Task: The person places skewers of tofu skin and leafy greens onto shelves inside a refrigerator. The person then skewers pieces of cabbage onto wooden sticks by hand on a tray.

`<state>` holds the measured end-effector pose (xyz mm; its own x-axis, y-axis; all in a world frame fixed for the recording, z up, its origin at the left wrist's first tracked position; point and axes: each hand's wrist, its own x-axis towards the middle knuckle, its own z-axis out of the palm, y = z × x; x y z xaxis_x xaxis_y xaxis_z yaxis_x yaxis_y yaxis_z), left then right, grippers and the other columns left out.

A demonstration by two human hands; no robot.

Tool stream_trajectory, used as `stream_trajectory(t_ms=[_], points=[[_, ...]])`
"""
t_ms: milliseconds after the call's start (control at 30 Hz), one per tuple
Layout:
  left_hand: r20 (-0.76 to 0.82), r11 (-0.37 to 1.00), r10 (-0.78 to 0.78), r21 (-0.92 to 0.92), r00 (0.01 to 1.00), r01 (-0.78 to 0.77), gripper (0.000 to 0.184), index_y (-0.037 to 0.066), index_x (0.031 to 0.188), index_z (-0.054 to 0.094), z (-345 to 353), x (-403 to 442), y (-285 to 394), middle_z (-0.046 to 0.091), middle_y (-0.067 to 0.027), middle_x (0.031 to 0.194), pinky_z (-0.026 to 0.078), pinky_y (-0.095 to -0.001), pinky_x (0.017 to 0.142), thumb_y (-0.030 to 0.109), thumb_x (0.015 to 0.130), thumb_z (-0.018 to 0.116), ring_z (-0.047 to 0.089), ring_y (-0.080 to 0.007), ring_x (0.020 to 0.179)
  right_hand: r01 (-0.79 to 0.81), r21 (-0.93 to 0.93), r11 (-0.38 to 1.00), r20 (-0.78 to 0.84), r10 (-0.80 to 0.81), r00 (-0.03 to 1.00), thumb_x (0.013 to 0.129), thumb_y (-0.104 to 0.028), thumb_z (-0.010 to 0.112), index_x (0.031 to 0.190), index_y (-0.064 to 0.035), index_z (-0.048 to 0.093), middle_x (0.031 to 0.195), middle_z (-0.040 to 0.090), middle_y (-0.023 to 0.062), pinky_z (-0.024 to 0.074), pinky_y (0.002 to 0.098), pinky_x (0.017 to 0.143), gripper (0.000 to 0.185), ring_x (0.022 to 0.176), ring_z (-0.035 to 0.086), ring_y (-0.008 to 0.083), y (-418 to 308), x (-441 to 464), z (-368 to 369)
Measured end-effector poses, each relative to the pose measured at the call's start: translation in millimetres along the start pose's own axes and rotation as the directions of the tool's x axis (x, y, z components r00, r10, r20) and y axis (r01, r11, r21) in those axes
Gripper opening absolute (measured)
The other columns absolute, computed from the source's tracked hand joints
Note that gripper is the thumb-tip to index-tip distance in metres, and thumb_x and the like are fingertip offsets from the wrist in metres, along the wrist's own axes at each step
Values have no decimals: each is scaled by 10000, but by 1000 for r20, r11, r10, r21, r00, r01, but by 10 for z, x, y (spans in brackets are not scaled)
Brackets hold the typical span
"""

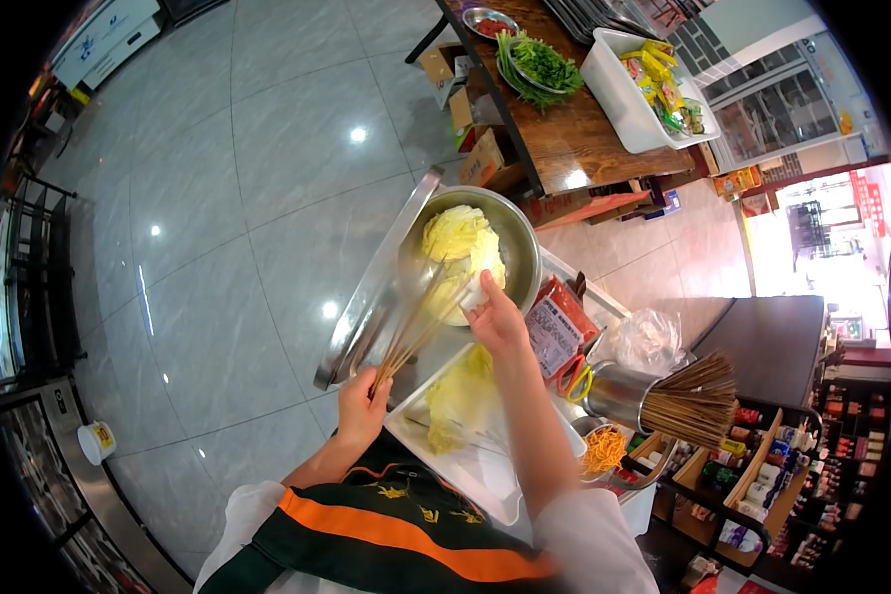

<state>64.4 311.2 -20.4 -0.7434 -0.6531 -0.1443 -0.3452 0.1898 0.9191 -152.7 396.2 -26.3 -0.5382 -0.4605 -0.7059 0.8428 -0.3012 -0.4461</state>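
My left hand [362,408] is closed round a bundle of thin wooden skewers [411,337], whose far ends fan out over the steel bowl. Pale yellow-green cabbage leaves [455,236] fill much of the steel bowl [527,234]. My right hand [497,319] is at the bowl's near right side, its thumb and fingers pinched on the pale edge of a cabbage leaf. Below the bowl, between my arms, a white tray [505,495] holds more cabbage leaves [462,396] and a few skewers.
Right of the bowl are a red packet [564,322], red-yellow scissors [574,380], a metal container [619,393] of skewers and shredded orange food [602,449]. A wooden table [564,129] with greens [544,67] and a white bin [619,99] stands beyond.
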Motion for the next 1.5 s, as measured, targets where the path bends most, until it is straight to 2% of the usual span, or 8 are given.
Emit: stream_trajectory(t_ms=[433, 467, 600, 667, 867, 1100, 1300, 1500], points=[[12, 989, -102, -104, 995, 103, 86, 0, 836, 530, 74, 230, 16, 514, -130, 636, 388, -303, 511, 70, 788, 542, 492, -221, 530, -75, -386, 919, -104, 37, 994, 853, -278, 528, 1050, -1, 522, 962, 599, 80, 463, 293, 705, 340, 789, 588, 172, 173, 172, -87], [-18, 993, -80, -83, 997, 79, 90, 0, 852, 533, 65, 239, 7, 526, -124, 642, 394, -299, 519, 66, 791, 538, 499, -209, 536, 132, -440, 888, -74, -182, 980, 845, -263, 542, 1029, -11, 536, 933, 605, 73, 456, 281, 675, 313, 756, 584, 159, 91, 304, -160], [-2, 987, -132, -95, 991, 131, 99, 2, 874, 529, 41, 216, -52, 531, -113, 635, 397, -288, 500, 61, 795, 533, 509, -193, 521, 434, -880, 193, 200, -678, 707, 768, -173, 616, 987, -46, 564, 885, 600, 81, 443, 290, 682, 258, 778, 570, 184, -254, 765, -320], [63, 977, -190, -89, 980, 195, 161, 6, 969, 531, 46, 176, -116, 542, -33, 662, 396, -215, 446, 53, 816, 528, 479, -75, 499, 515, -635, -576, 766, -554, 325, 660, -76, 627, 924, -69, 559, 852, 557, 89, 416, 323, 723, 273, 818, 530, 243, -370, 891, -232], [30, 991, -96, -91, 995, 98, 140, -11, 958, 516, 62, 113, -162, 515, -74, 821, 428, -221, 455, 20, 821, 509, 524, -112, 531, 426, -495, -757, 823, -253, 508, 636, -34, 552, 812, -96, 494, 796, 472, 66, 373, 347, 679, 196, 757, 491, 244, -323, 1100, -293], [9, 991, -82, -106, 997, 82, 136, -2, 929, 539, 66, 129, -85, 484, -104, 773, 412, -264, 468, 8, 799, 503, 523, -174, 504, 395, -377, -837, 855, -151, 496, 681, -61, 516, 804, -124, 521, 767, 495, 48, 375, 341, 673, 137, 725, 521, 197, -353, 1177, -293], [5, 997, -37, -63, 999, 37, 144, 8, 923, 552, 53, 83, -180, 482, -111, 840, 408, -290, 513, 38, 783, 536, 524, -197, 569, 392, -577, -717, 650, -112, 751, 657, -162, 638, 879, -96, 592, 792, 593, 107, 410, 352, 685, 236, 744, 568, 256, -676, 814, -189], [-16, 995, 63, 72, 998, -62, 154, 18, 928, 559, 20, 65, -119, 453, -100, 941, 408, -287, 549, 64, 781, 549, 494, -192, 600, 195, -976, 100, 194, -24, 981, 642, -167, 703, 924, -68, 598, 798, 607, 101, 450, 290, 678, 317, 713, 573, 196, -989, 570, -435]])
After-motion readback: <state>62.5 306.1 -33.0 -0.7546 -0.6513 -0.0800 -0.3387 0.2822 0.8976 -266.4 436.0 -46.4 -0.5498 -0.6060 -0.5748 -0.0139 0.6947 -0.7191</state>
